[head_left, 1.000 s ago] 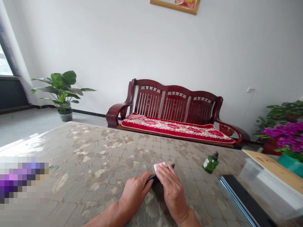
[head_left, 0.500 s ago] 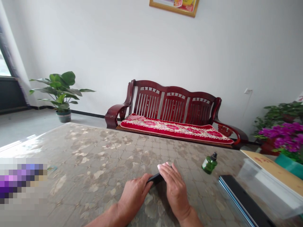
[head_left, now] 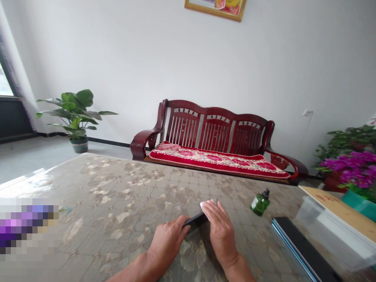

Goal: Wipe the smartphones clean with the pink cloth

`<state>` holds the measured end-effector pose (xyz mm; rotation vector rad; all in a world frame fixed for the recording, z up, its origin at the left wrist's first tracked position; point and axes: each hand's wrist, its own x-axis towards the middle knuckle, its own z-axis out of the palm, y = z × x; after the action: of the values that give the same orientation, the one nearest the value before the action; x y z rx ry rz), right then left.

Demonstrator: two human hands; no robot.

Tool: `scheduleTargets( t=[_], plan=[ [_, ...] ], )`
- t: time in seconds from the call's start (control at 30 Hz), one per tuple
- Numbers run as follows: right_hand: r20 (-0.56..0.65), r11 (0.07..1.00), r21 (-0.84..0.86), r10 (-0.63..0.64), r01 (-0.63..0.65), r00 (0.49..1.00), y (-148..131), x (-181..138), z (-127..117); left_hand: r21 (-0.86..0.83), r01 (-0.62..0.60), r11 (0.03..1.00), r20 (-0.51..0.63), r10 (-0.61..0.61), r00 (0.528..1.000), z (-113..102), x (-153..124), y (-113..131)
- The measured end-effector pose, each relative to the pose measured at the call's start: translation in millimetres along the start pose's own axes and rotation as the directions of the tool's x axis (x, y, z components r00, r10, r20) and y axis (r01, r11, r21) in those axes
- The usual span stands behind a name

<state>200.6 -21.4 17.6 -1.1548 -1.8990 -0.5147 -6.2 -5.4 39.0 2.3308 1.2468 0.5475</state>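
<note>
Between left hand [head_left: 168,237] and right hand [head_left: 222,234], dark object [head_left: 195,220]: left gripping one end, right holding pale cloth [head_left: 202,205] at other.

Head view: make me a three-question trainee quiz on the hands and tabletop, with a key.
1. True or false: the left hand grips a black object.
2. Which hand is nearer the green bottle? A) left B) right
3. Fill in: the cloth-like piece at that hand's fingertips is pale ____.

Key: 1. True. 2. B, the right hand. 3. Pink.
</note>
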Motion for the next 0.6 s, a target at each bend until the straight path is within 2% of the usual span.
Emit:
scheduleTargets(
  t=[0.2,0.47,0.6],
  plan=[
    [0.077,0.99,0.065,-0.129,0.124,0.989,-30,7,-1,0.008,-0.043,0.999,-0.019,0.043,0.999,4,-1,-2],
    [0.008,1.0,-0.003,0.006,-0.006,1.0,0,3,2,0.006,0.018,1.0,0.008,-0.018,1.0,-3,0,2],
    [0.011,1.0,0.001,0.002,-0.002,1.0,-4,0,0,0.015,-0.016,1.0,-0.004,0.016,1.0,0,0,0]
  ],
)
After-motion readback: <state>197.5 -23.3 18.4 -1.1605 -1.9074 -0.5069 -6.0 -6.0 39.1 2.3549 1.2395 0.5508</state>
